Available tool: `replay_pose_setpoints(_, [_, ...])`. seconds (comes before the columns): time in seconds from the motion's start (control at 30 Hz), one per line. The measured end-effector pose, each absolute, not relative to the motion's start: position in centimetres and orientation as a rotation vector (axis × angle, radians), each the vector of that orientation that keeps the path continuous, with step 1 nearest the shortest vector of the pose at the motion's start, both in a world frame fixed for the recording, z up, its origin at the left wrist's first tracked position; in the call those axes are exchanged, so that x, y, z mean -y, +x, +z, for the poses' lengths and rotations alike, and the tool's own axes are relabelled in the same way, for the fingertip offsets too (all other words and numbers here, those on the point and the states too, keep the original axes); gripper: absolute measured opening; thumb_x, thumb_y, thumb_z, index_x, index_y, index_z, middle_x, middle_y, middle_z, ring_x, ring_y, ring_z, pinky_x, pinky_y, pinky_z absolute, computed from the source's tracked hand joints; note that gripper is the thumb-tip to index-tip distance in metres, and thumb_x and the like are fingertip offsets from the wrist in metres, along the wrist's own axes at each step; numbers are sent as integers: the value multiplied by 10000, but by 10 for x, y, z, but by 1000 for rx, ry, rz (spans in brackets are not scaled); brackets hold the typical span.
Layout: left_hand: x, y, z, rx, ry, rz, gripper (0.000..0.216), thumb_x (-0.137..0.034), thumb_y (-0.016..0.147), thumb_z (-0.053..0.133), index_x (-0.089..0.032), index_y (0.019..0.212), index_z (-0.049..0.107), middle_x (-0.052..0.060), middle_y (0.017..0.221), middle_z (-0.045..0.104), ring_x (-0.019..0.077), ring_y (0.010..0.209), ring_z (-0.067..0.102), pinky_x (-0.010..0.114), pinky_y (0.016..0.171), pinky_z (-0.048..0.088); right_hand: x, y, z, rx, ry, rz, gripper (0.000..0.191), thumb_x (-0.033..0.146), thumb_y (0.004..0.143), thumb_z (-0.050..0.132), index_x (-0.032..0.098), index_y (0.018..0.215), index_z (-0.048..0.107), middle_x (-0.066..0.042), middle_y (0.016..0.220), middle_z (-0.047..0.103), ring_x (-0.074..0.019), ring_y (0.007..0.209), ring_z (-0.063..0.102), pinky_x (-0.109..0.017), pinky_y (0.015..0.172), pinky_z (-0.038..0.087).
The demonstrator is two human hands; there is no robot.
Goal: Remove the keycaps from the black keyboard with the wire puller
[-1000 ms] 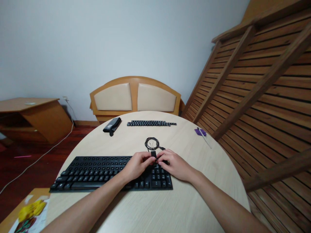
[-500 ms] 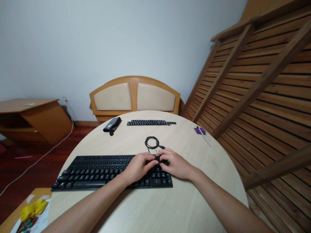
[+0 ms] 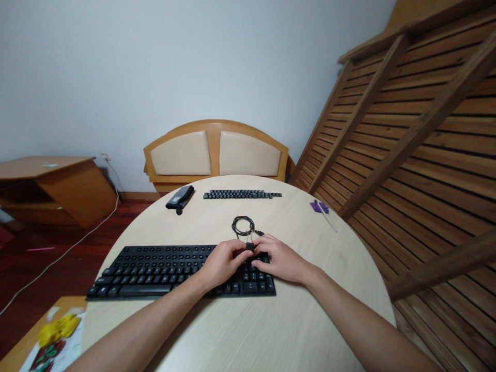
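A black keyboard point(image 3: 155, 274) lies along the near side of the round table. Its upper rows show bare switches at the left, while the lower rows carry keycaps. Over its right part, my left hand point(image 3: 225, 262) pinches a small black keycap puller point(image 3: 250, 247) between thumb and fingers. Two thin wires stick up from the puller. My right hand point(image 3: 282, 259) meets it from the other side, with index finger and thumb closed about it. Exactly how the right fingertips grip is hard to see. Behind the hands lies a coiled black cable point(image 3: 243, 225).
Loose keycaps point(image 3: 238, 194) sit in rows at the table's far side. Left of them is a folded black pouch point(image 3: 180, 198). A purple item with a thin white stick point(image 3: 321, 207) lies at the right. Wooden slats point(image 3: 418, 155) lean beside the table point(image 3: 318, 330).
The puller's wires now stand more upright between my fingers, and its black body shows more. My hands have barely shifted. The whole view has moved slightly.
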State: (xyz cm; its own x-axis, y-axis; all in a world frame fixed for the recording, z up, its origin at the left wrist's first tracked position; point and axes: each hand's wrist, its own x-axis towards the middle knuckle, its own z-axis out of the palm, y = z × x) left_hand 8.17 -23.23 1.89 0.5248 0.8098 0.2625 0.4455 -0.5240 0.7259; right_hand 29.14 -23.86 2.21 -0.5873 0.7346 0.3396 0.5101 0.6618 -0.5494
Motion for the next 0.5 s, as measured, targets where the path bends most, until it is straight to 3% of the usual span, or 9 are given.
replay_pose_setpoints(0.5, [233,84,21,-994,2116,842,283,-354,939,522,-157,851,706,42,802,703,185,753,607,259,687,429,237,289,22,2314,-923,551,34,198,849,685,211,880,682,-31,1035,678,-198,1006,589,-353,923,459])
